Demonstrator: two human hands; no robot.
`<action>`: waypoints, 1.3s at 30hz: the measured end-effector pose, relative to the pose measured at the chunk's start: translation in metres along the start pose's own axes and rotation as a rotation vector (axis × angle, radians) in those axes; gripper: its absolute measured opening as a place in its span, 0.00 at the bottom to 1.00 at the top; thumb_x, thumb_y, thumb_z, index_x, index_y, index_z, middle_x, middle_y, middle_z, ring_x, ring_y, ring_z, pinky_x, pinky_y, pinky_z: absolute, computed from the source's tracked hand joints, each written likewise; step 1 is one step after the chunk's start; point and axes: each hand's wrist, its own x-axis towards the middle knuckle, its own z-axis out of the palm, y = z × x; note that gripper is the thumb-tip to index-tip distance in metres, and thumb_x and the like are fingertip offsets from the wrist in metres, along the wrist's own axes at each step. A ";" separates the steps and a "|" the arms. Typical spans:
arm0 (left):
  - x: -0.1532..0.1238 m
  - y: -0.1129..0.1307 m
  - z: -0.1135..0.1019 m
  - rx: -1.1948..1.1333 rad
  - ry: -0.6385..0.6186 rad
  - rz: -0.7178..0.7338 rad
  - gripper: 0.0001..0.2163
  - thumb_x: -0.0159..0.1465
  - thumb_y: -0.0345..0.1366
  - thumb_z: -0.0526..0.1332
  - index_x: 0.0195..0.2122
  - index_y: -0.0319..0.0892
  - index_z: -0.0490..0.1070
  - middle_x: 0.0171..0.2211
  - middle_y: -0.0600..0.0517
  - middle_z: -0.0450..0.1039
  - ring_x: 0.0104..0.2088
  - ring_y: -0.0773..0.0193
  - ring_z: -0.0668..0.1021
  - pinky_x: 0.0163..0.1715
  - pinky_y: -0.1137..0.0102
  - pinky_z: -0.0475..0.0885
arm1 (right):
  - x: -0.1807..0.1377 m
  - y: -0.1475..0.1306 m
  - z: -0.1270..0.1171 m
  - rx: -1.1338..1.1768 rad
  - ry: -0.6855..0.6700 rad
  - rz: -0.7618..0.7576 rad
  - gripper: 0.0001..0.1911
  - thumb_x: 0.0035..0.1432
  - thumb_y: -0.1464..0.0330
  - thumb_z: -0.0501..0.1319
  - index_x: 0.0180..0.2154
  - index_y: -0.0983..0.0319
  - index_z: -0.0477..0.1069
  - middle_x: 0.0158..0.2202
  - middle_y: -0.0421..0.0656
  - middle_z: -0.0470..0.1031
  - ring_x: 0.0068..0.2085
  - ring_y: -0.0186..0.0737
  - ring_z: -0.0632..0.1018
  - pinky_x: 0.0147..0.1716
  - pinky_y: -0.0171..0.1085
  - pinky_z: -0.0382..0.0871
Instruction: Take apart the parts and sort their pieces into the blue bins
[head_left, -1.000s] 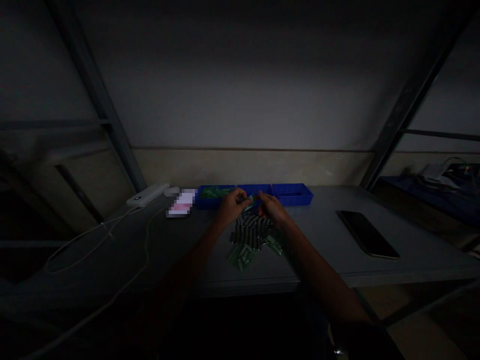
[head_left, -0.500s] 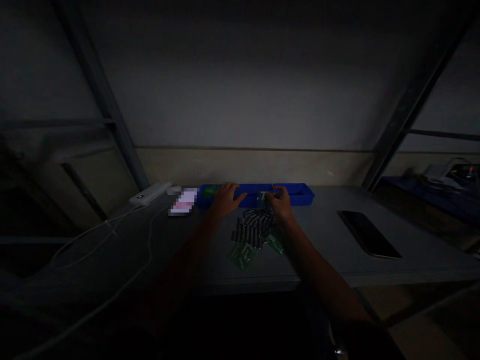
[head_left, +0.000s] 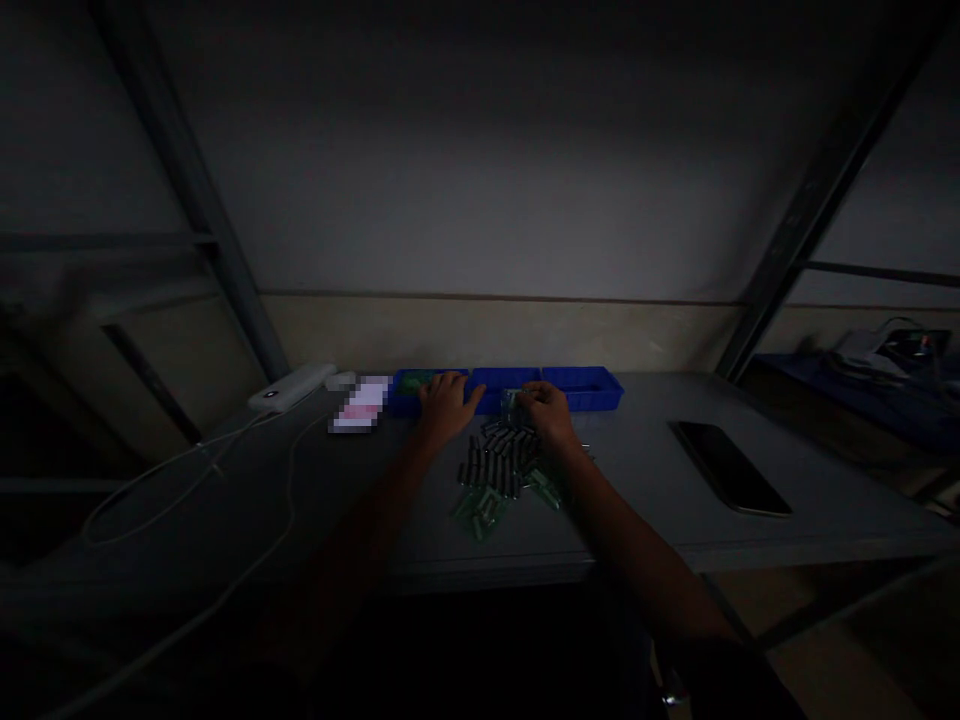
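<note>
A blue tray (head_left: 596,400) with three compartments lies along the back of the table. My left hand (head_left: 448,402) rests at the tray's front wall, near the left compartment, its fingers and thumb apart and nothing in them. Pinched in my right hand (head_left: 546,408) is a small clear plastic bag (head_left: 511,403), held at the middle compartment; its contents are too dim to make out. Just in front lies a pile of short dark metal cylinders (head_left: 491,468). Greenish bags with small parts (head_left: 481,512) lie nearer me, and green bags (head_left: 413,382) fill part of the left compartment.
A dark phone (head_left: 731,466) lies on the right of the table (head_left: 637,480). On the left are a lit, blurred-out screen (head_left: 361,405), a white box-shaped device (head_left: 292,388) and a white cable (head_left: 291,490). Metal posts (head_left: 780,245) rise on both sides. The light is dim.
My right hand has moved slightly left and toward me with the plastic bag. My left hand stays by the left compartment. The whole view has shifted a little.
</note>
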 end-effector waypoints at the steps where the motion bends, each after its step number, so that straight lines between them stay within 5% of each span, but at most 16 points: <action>1: -0.001 0.003 -0.001 -0.069 0.028 0.007 0.16 0.60 0.45 0.53 0.39 0.40 0.72 0.44 0.42 0.70 0.48 0.50 0.67 0.48 0.56 0.59 | 0.000 -0.001 0.001 0.036 0.009 0.022 0.14 0.37 0.64 0.62 0.30 0.63 0.67 0.19 0.34 0.67 0.21 0.31 0.68 0.21 0.31 0.60; 3: -0.004 0.010 -0.004 -0.256 0.006 -0.006 0.14 0.61 0.43 0.51 0.36 0.41 0.72 0.38 0.45 0.72 0.42 0.56 0.71 0.44 0.63 0.63 | -0.001 -0.003 0.002 0.121 0.034 0.053 0.16 0.36 0.64 0.63 0.30 0.62 0.66 0.18 0.33 0.66 0.19 0.31 0.68 0.20 0.31 0.60; 8: -0.007 0.026 -0.006 -0.753 -0.300 -0.282 0.20 0.60 0.49 0.50 0.22 0.39 0.70 0.18 0.52 0.66 0.20 0.67 0.69 0.22 0.72 0.62 | -0.004 -0.009 0.001 0.192 0.057 0.023 0.15 0.36 0.64 0.65 0.28 0.62 0.65 0.18 0.34 0.67 0.21 0.32 0.69 0.23 0.32 0.62; 16: -0.005 0.025 -0.006 -1.230 -0.408 -0.679 0.21 0.53 0.53 0.56 0.21 0.36 0.68 0.18 0.52 0.67 0.16 0.72 0.67 0.18 0.75 0.60 | -0.012 -0.014 0.004 0.023 -0.235 -0.300 0.07 0.40 0.67 0.65 0.26 0.61 0.72 0.42 0.43 0.72 0.44 0.41 0.72 0.47 0.40 0.61; 19: -0.005 0.023 -0.004 -1.205 -0.343 -0.595 0.13 0.49 0.43 0.63 0.21 0.37 0.67 0.16 0.56 0.65 0.16 0.73 0.66 0.18 0.76 0.59 | -0.012 -0.012 0.002 -0.125 -0.196 -0.383 0.03 0.41 0.70 0.63 0.25 0.60 0.74 0.45 0.43 0.69 0.48 0.42 0.68 0.52 0.41 0.56; 23: -0.006 0.020 -0.002 -1.152 -0.217 -0.401 0.07 0.48 0.37 0.63 0.25 0.39 0.68 0.19 0.57 0.66 0.21 0.71 0.69 0.21 0.76 0.61 | -0.010 -0.013 0.000 -0.100 -0.128 -0.175 0.04 0.40 0.71 0.61 0.24 0.60 0.75 0.42 0.42 0.70 0.49 0.43 0.66 0.51 0.40 0.57; 29: -0.005 0.017 0.001 -0.961 -0.077 -0.115 0.03 0.48 0.27 0.61 0.25 0.40 0.72 0.29 0.53 0.71 0.34 0.64 0.73 0.38 0.70 0.66 | -0.010 -0.019 0.003 0.238 -0.288 0.262 0.19 0.47 0.54 0.57 0.23 0.64 0.71 0.22 0.42 0.71 0.25 0.35 0.70 0.25 0.34 0.60; 33: -0.003 0.015 0.002 -0.854 -0.018 -0.068 0.06 0.48 0.24 0.58 0.21 0.40 0.71 0.31 0.52 0.70 0.39 0.62 0.72 0.43 0.69 0.65 | -0.012 -0.018 0.005 0.328 -0.310 0.203 0.12 0.37 0.62 0.65 0.22 0.64 0.70 0.19 0.38 0.69 0.20 0.30 0.67 0.21 0.31 0.56; 39: -0.005 0.017 -0.002 -0.865 -0.169 -0.146 0.07 0.49 0.25 0.54 0.24 0.40 0.70 0.26 0.53 0.70 0.32 0.64 0.73 0.37 0.69 0.66 | -0.012 -0.014 0.005 0.351 -0.246 0.172 0.11 0.35 0.65 0.65 0.24 0.63 0.70 0.19 0.36 0.69 0.22 0.30 0.68 0.23 0.32 0.58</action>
